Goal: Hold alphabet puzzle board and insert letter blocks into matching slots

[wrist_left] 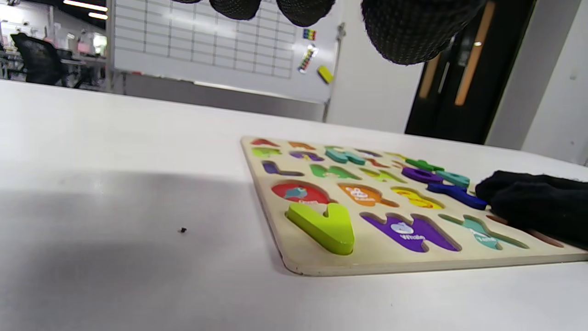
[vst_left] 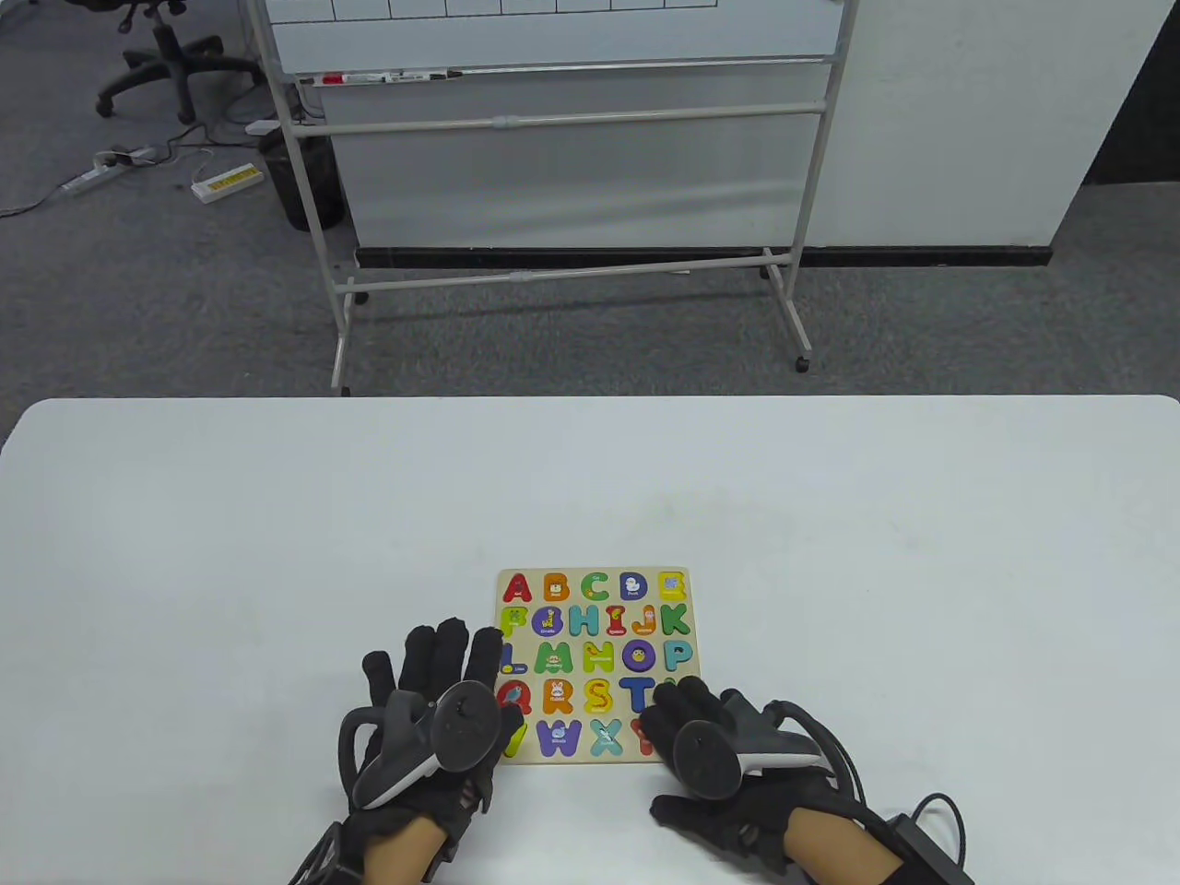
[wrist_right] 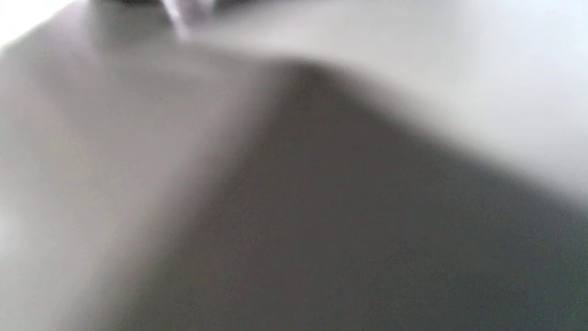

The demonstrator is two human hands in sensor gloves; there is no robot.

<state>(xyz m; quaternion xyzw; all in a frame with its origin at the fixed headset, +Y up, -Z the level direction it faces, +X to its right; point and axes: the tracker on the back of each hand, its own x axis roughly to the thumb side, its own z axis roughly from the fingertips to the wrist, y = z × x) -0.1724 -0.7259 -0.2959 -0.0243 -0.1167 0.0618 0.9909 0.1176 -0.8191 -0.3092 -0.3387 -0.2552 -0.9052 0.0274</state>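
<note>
The wooden alphabet puzzle board lies flat on the white table, near the front. Coloured letter blocks sit in many slots. Several slots, such as the purple W, show only a printed picture. A lime V block stands proud at the board's near left corner. My left hand lies open with fingers stretched along the board's left edge; its fingertips hang above the table. My right hand rests its fingers on the board's lower right corner, covering most of a red letter. The right wrist view is only a grey blur.
The white table stretches wide around the board on all sides. A black cable and box lie by my right wrist. A whiteboard stand is on the floor beyond the table's far edge.
</note>
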